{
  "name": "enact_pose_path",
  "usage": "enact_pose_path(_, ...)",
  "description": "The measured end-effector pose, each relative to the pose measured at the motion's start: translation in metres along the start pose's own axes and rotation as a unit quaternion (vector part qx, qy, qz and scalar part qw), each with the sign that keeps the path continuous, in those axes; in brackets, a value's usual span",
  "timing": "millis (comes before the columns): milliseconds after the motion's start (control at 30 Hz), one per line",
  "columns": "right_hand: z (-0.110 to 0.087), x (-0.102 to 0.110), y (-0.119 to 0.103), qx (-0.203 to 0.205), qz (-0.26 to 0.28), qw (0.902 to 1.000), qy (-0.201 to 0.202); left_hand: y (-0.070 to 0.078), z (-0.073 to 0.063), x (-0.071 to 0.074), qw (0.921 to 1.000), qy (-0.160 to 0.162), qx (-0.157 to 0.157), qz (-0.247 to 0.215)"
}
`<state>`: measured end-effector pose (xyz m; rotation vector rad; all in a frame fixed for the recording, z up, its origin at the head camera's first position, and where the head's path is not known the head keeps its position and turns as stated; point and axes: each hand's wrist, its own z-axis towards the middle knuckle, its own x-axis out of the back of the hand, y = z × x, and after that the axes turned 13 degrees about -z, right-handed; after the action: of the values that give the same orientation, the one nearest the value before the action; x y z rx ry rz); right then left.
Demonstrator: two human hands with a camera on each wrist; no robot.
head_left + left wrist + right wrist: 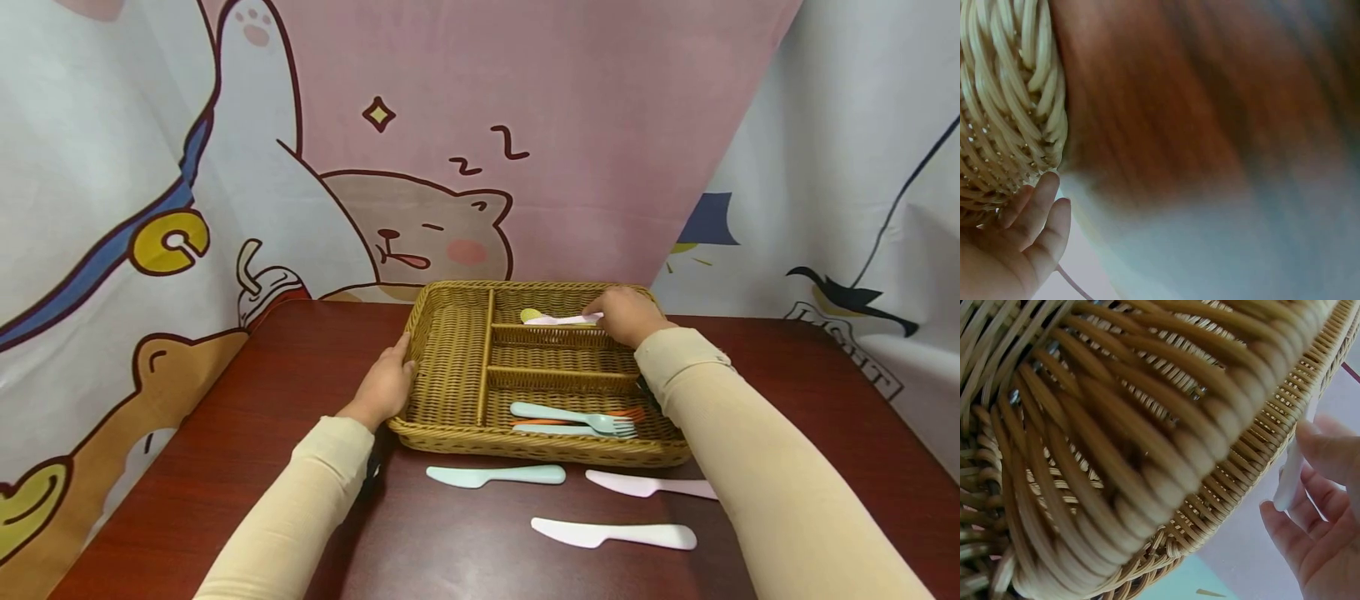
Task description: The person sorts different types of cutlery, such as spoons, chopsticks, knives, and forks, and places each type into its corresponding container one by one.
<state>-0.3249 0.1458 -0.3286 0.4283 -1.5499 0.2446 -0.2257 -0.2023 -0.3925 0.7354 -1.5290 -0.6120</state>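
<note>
A woven cutlery basket (446, 358) with dividers sits on the table. My left hand (385, 388) holds its left rim, thumb at the top edge and fingers along the outer side; in the left wrist view those fingers (1044, 206) touch the weave. Over the back right compartment, my right hand (626, 315) pinches a pale pink piece of cutlery (562, 320). Its rounded white-looking end (1288, 487) shows between thumb and fingers in the right wrist view; I cannot tell its kind. Beside it in that compartment shows a yellow rounded cutlery end (530, 315).
Mint forks (551, 412) and orange forks (630, 413) lie in the front right compartment. On the dark red table (435, 542), before the basket, are a mint knife (495, 476), a pink knife (626, 483) and a white knife (615, 533). A cartoon-print curtain (600, 150) hangs behind.
</note>
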Motion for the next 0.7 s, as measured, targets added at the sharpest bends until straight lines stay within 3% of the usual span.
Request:
enact_pose_path(433,0.0009,-0.0057,0.0036,0.004,0.039,0.9992,0.006,0.0014,-0.0008,0.0006,1.0,0.001,-0.005,0.003)
enact_pose_path(567,-0.0018,-0.0068,0.0039,-0.01,0.103,0.9946,0.002,0.0023,-0.0019,0.0004,1.0,-0.001,-0.002,-0.001)
enact_pose_path(700,-0.0041,-0.0076,0.0047,-0.02,0.184,0.9827,0.006,0.0031,-0.0026,0.0007,1.0,-0.002,-0.001,0.0)
